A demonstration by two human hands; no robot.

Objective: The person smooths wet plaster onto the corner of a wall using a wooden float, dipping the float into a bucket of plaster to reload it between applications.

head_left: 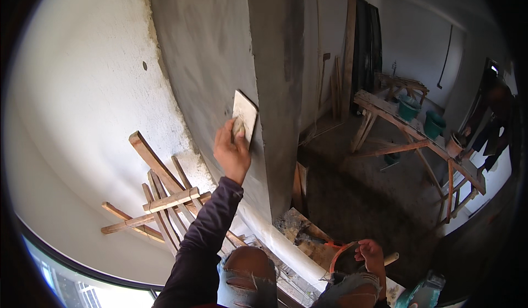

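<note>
My left hand (233,149) is closed on a pale, flat rectangular plastering float (245,114). Its face lies against the grey plastered column (209,49), close to the vertical corner. My left arm, in a dark sleeve, reaches up from the lower edge. Down at the right, beside my knee in ripped jeans, my right hand (372,254) hangs with loosely bent fingers and nothing visible in them. An orange curved rim or band (338,257) is just left of that hand. A pale rounded handle (391,258) sticks out behind its wrist; what it belongs to is hidden.
Timber pieces (165,198) stand crossed against the white wall at left, above a curved window (82,275). At right, a plank trestle (407,123) carries green buckets (434,125), and a person (495,110) stands behind it. A green container (423,291) is at lower right.
</note>
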